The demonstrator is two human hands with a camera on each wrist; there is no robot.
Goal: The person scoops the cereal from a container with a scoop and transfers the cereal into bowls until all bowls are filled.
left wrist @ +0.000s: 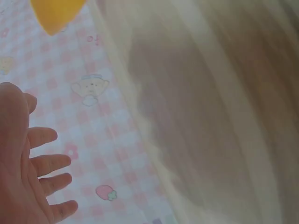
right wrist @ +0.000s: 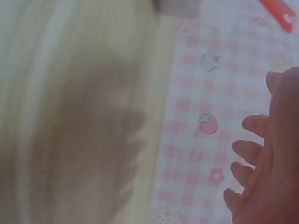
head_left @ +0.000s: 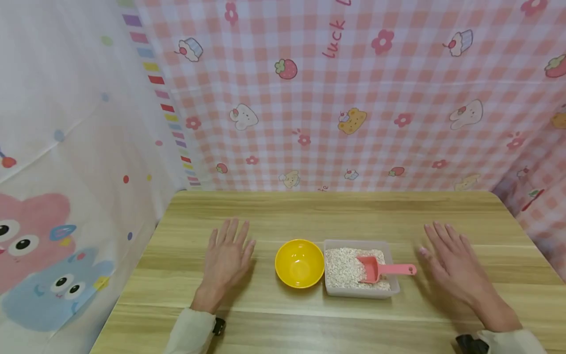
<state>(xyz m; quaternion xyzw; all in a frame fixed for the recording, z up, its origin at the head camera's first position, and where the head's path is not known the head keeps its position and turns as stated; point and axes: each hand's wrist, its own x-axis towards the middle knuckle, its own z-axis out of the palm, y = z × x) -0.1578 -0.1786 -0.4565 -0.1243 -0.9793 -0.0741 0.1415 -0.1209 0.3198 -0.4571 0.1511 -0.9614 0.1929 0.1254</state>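
Note:
My left hand (head_left: 226, 261), palm down with straight fingers, is held over the table to the left of a yellow bowl (head_left: 299, 263). Nothing is in it. The bowl looks bare inside and stands against a translucent plastic tub (head_left: 360, 293) of pale flakes like oats (head_left: 342, 268). A pink scoop (head_left: 398, 269) lies on the flakes, its handle jutting over the tub's right rim. Right of that handle is my right hand (head_left: 457, 268), fingers extended, holding nothing. In the left wrist view the hand (left wrist: 23, 163) shows spread fingers; the right wrist view shows the other hand (right wrist: 271, 154) likewise.
The wooden table (head_left: 309, 211) ends at the back against a pink checked curtain (head_left: 318, 98). A white cloth with cartoon figures (head_left: 79, 162) hangs along the left side. More checked cloth (head_left: 539, 196) borders the right edge.

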